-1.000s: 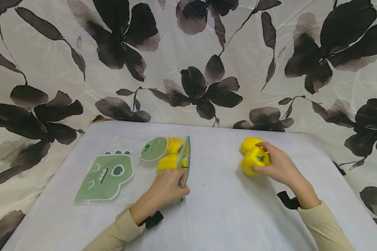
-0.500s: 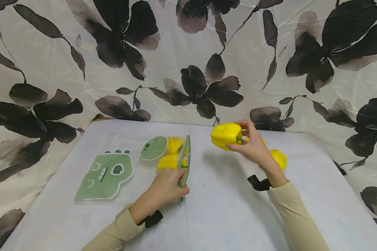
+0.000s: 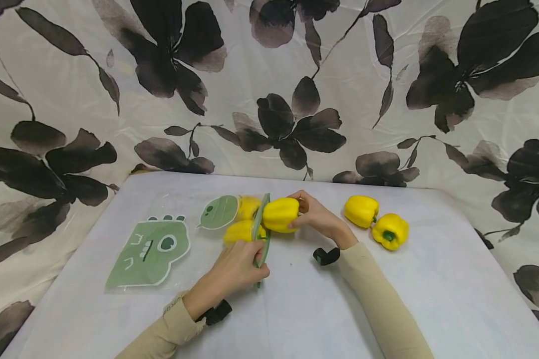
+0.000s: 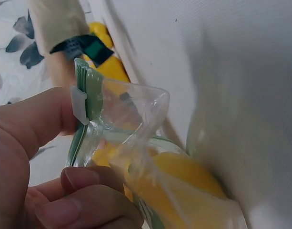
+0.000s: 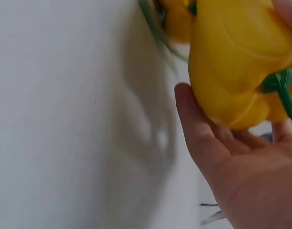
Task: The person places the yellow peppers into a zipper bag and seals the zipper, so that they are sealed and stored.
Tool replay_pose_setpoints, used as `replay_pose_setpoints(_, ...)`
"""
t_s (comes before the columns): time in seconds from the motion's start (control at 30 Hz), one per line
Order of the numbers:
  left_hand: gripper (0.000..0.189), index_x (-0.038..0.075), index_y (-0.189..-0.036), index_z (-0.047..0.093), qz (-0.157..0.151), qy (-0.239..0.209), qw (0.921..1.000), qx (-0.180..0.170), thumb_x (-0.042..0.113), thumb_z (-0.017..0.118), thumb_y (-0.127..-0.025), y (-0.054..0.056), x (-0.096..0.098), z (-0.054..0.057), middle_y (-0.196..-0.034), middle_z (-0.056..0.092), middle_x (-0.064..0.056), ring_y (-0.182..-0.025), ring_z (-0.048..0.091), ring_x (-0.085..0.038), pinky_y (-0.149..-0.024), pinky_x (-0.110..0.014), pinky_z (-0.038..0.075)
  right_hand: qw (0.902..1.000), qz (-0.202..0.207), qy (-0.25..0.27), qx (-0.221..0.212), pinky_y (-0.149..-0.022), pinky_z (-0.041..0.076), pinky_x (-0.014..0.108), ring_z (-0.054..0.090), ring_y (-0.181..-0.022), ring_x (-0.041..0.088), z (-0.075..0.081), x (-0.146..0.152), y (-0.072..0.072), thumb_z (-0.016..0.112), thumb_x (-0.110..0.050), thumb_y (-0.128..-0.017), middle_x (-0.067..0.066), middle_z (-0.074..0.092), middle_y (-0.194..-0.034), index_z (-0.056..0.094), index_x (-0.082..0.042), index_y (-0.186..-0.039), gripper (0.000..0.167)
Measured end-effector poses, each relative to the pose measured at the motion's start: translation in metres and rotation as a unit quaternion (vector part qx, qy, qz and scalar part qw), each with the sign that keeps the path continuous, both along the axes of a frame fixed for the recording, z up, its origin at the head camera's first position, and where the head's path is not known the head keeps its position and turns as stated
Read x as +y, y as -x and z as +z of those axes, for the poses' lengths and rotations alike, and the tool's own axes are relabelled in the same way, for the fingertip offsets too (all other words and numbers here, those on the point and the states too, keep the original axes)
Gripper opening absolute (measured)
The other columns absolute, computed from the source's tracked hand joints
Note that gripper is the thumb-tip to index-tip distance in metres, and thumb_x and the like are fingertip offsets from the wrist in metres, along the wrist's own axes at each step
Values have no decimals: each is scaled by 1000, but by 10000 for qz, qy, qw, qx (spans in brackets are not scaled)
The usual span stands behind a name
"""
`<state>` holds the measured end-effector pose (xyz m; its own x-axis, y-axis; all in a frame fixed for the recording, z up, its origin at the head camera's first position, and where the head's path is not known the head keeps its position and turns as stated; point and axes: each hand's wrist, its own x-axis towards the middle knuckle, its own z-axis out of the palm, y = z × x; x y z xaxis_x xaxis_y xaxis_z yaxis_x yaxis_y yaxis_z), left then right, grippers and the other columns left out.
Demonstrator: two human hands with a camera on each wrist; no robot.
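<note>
A clear zip bag [image 3: 161, 254] with green cartoon prints lies on the table, its green-edged mouth toward the right. Two yellow bell peppers [image 3: 240, 232] show inside it near the mouth. My left hand [image 3: 233, 264] pinches the near side of that green edge, where a white slider [image 4: 79, 105] shows in the left wrist view. In my right hand [image 3: 316, 217] is another yellow bell pepper [image 3: 280, 215], gripped at its stem end and held right at the bag's mouth. The right wrist view shows its green stem [image 5: 281, 88] toward the palm.
Two more yellow bell peppers, one behind [image 3: 361, 210] and one in front [image 3: 390, 232], sit on the white-covered table [image 3: 305, 309] at the right. A floral cloth [image 3: 233, 89] hangs behind the table's far edge.
My right hand has lifted one pepper from the group at the right and carried it left to the bag's mouth. My left hand has stayed at the bag's edge.
</note>
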<state>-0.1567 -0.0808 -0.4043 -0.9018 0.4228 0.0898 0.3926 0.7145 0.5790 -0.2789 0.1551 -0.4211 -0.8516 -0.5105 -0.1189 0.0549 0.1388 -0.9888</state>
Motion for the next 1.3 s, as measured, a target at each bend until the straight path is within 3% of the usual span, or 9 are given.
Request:
replay_pose_setpoints(0.1, 26, 15, -67, 47, -36, -8, 10000, -36, 12, 72, -73, 1, -1, 0, -53, 37, 9, -45, 38, -7, -44, -22, 28, 9987, 225, 325, -326, -100, 44, 39, 54, -112, 27, -10, -3, 9, 67, 12, -74, 18, 50, -134, 42, -6, -128, 62)
replay_pose_setpoints(0.27, 26, 15, -67, 47, -105, -11, 9999, -76, 12, 72, -74, 2, -2, 0, -53, 37, 9, -45, 38, -6, -44, -21, 28, 9954, 461, 678, -492, -95, 48, 34, 57, -106, 24, -22, -8, 17, 63, 14, -74, 16, 57, -127, 42, -7, -126, 60)
replay_pose_setpoints(0.57, 26, 14, -67, 48, -148, -17, 9998, -132, 11, 72, -74, 1, -2, 0, -52, 38, 9, -43, 38, -6, -43, -21, 28, 9951, 152, 884, -413, -90, 50, 32, 61, -99, 22, -29, -18, 16, 61, 14, -75, 16, 63, -118, 40, -8, -121, 55)
replay_pose_setpoints(1.03, 27, 14, -67, 46, -153, 64, 9999, 15, 11, 72, -74, 2, -2, 2, -52, 36, 10, -44, 36, -5, -44, -21, 27, 9988, -279, 198, 355, -95, 43, 33, 56, -106, 24, -28, -44, 2, 72, -6, -84, 19, 54, -123, 42, -13, -131, 56)
replay_pose_setpoints(1.2, 27, 15, -66, 45, -177, 44, 9997, 135, 11, 71, -72, 2, -2, 2, -52, 34, 10, -45, 35, -5, -45, -22, 26, 9982, -39, 11, 600, -97, 43, 36, 54, -110, 25, -30, -45, 0, 72, -8, -87, 15, 53, -128, 41, -15, -140, 62)
replay_pose_setpoints(1.3, 27, 15, -66, 45, -184, 57, 9997, 148, 11, 71, -72, 2, -3, 2, -52, 34, 10, -45, 35, -5, -45, -22, 26, 9985, 301, -85, 447, -104, 38, 38, 51, -116, 24, -31, -43, 2, 73, -13, -88, 8, 52, -134, 42, -19, -144, 64)
